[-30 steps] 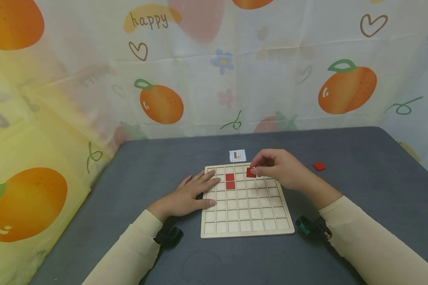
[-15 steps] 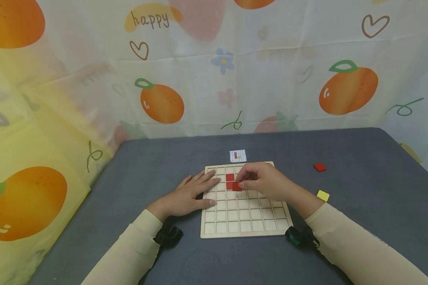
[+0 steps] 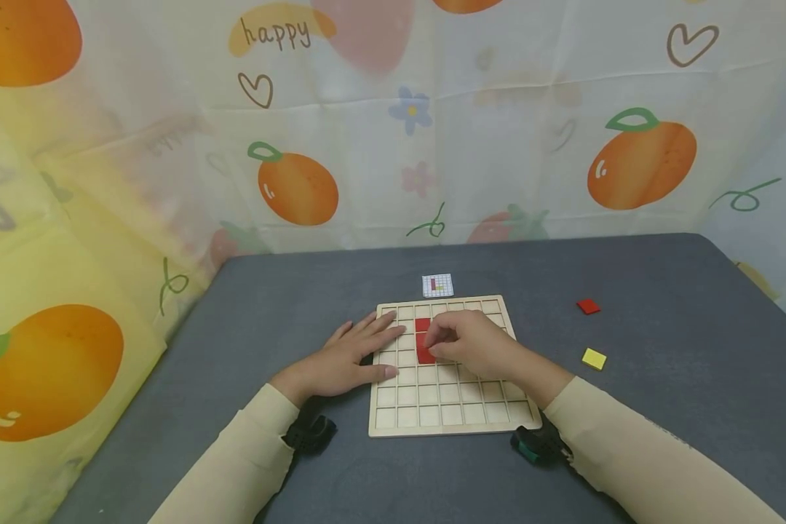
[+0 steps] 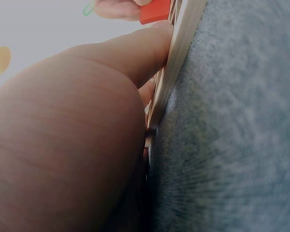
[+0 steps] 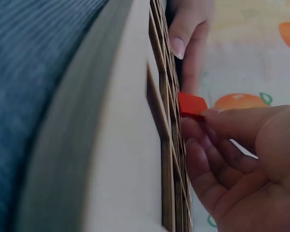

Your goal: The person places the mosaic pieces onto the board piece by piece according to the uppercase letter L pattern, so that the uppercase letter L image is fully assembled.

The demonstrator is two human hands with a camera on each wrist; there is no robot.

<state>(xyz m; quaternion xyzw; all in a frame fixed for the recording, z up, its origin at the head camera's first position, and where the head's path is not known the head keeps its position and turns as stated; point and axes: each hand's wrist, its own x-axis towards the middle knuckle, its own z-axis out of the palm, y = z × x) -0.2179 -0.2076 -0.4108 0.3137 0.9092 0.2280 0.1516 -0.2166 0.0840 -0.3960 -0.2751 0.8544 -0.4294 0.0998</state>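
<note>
Sleeves: pale cream, the left sleeve (image 3: 236, 451) and the right sleeve (image 3: 642, 444) come in from the near side, and there is something black at each wrist.
Wooden board (image 3: 452, 431): it lies flat on the dark grey table (image 3: 301, 291), divided into square cells.
Left hand (image 3: 354, 360): fingers straight and spread, they rest on the left edge of the board.
Right hand (image 3: 474, 342): thumb and finger pinch the held red tile (image 5: 192, 105).
Held tile's place: right of the left hand's fingertips, over the board — whether it touches the wood, I cannot tell.
Two red tiles (image 3: 422, 324): in neighbouring cells, just beyond the held one.
Yellow tile (image 3: 594, 359): on the table, right of the board.
Loose red tile (image 3: 588, 306): farther than the yellow.
Card (image 3: 437, 286): just past the board, with small printed grid.
Backdrop cloth (image 3: 367, 182): fruit pattern, with the readable word "happy" (image 3: 276, 33).
</note>
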